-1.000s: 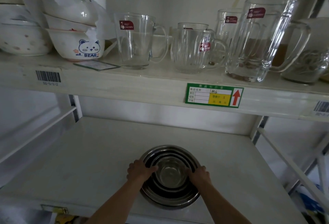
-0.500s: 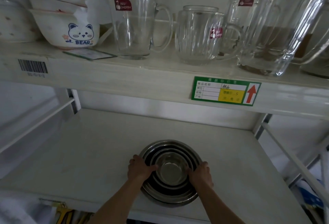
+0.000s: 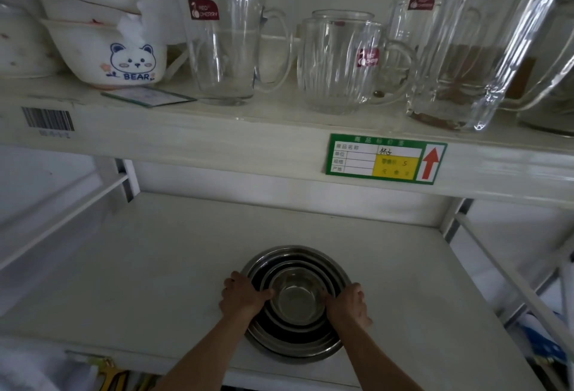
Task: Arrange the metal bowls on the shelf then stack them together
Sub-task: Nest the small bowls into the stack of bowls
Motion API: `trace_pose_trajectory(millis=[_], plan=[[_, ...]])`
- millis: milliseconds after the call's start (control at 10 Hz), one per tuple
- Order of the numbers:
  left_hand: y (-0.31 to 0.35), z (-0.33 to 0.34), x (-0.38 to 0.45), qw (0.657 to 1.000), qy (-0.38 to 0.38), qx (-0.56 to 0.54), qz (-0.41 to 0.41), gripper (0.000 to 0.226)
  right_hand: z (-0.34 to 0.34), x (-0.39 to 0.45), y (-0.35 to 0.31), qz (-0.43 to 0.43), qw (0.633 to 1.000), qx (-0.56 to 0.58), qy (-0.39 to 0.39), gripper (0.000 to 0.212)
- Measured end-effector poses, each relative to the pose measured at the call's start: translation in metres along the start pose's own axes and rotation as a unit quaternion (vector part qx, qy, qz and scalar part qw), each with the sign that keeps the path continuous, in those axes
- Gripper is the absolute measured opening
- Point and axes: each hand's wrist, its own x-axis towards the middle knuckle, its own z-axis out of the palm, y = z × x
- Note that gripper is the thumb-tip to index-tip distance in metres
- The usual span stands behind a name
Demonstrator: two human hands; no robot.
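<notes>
From the head view, the nested metal bowls sit in one stack on the lower shelf, near its front edge, with the smallest bowl innermost and the largest rim outermost. The left hand grips the stack's left side, thumb curled over the rims toward the centre and fingers down outside. The right hand grips the opposite side the same way, thumb over the inner rims, so the stack lies directly between the two grips. Both forearms reach in from the near edge. Above and beyond the grips, the upper shelf carries glass mugs and a tall pitcher with red stickers; up and to the left of the left grip stands a white bowl printed with a bear. A green price tag with a red arrow is stuck on that shelf's edge, above the right grip.
</notes>
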Motion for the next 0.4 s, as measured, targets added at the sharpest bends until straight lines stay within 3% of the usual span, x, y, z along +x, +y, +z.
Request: trace_pose_trajectory(millis=[300,400], plan=[[-0.009,0.005,-0.011,0.992,0.056,0.109,0.04,0.107,-0.015,-0.004,0.005,-0.019,0.997,0.031,-0.072,0.082],[-0.009,0.002,-0.011,0.996,0.058,0.057,0.03,0.105,-0.02,-0.001,0.006,-0.028,0.994,0.057,-0.087,0.091]])
